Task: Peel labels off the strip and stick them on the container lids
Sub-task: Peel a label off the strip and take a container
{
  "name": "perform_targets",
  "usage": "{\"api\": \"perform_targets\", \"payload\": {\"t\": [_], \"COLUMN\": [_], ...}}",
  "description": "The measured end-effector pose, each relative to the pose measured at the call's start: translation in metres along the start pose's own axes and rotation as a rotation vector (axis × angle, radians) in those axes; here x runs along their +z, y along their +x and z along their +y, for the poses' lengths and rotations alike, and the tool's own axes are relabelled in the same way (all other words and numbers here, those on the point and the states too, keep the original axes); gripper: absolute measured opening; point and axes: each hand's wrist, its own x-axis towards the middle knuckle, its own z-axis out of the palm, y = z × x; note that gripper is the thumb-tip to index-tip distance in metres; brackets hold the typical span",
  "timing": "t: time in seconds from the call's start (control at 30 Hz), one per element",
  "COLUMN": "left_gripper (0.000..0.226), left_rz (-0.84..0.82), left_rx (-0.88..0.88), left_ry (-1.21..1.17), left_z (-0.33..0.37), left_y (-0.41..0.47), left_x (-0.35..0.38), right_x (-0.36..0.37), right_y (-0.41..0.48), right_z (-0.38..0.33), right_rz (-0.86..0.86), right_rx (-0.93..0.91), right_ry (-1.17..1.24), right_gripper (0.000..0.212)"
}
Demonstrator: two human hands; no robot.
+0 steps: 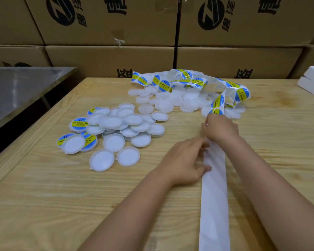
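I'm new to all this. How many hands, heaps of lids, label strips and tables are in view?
Hands: 2, left hand and right hand
Heaps of lids: 2, near heap and far heap
Strips: 1, the label strip
Tables: 2, wooden table and metal table
Total: 7

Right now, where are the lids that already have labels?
Head view: labelled lids sit at the left edge of the nearer lid pile, left of the left hand.
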Motion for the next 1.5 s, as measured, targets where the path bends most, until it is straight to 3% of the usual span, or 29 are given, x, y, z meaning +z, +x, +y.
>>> {"api": "perform_targets", "payload": {"t": [0.17, 0.3, 0.4, 0.57, 0.7, 0.9, 1.17, 1.23, 1.33, 1.4, 1.5], "left_gripper": [0.027, 0.025, 0.025, 0.024, 0.024, 0.025, 0.027, 0.028, 0.029, 0.028, 0.026], "left_rz": [-0.012, -0.006, -0.001, 0.006, -0.003, -0.024, -0.019, -0.019, -0.017, -0.006, 0.037], "left_rx": [0.128, 0.114, 0.114, 0.114, 0.099, 0.068, 0.061, 0.061, 0.072, 0.091, 0.119], "left_ry": [0.091, 0.08, 0.074, 0.072, 0.065, 0.07, 0.065, 0.07, 0.076, 0.096, 0.104], "left_z": [-0.003, -0.005, -0.005, -0.004, -0.004, -0.004, 0.001, 0.003, 0.005, 0.005, 0.005], "left_y": [0.001, 0.003, 0.005, 0.004, 0.004, 0.002, -0.001, -0.003, -0.004, -0.004, -0.005], "left_x": [0.003, 0.002, 0.001, 0.002, 0.002, 0.001, -0.001, -0.002, -0.002, -0.003, -0.002], "right_x": [0.005, 0.021, 0.028, 0.03, 0.028, 0.028, 0.023, 0.023, 0.021, 0.019, 0.019], "right_y": [0.037, 0.063, 0.073, 0.072, 0.069, 0.048, 0.003, -0.007, -0.018, -0.023, -0.026], "right_z": [-0.022, -0.031, -0.033, -0.036, -0.035, -0.033, -0.033, -0.032, -0.028, -0.028, -0.026], "right_rz": [0.191, 0.01, -0.096, 0.124, 0.165, 0.034, -0.025, -0.051, -0.126, -0.138, 0.024], "right_rx": [-0.162, -0.336, -0.349, -0.387, -0.458, -0.413, -0.405, -0.388, -0.353, -0.341, -0.296], "right_ry": [-0.041, -0.057, -0.083, -0.178, -0.219, 0.277, 0.424, 0.499, 0.62, 0.664, 0.829], "right_gripper": [0.039, 0.066, 0.062, 0.041, 0.032, 0.037, 0.035, 0.048, 0.083, 0.092, 0.061]}}
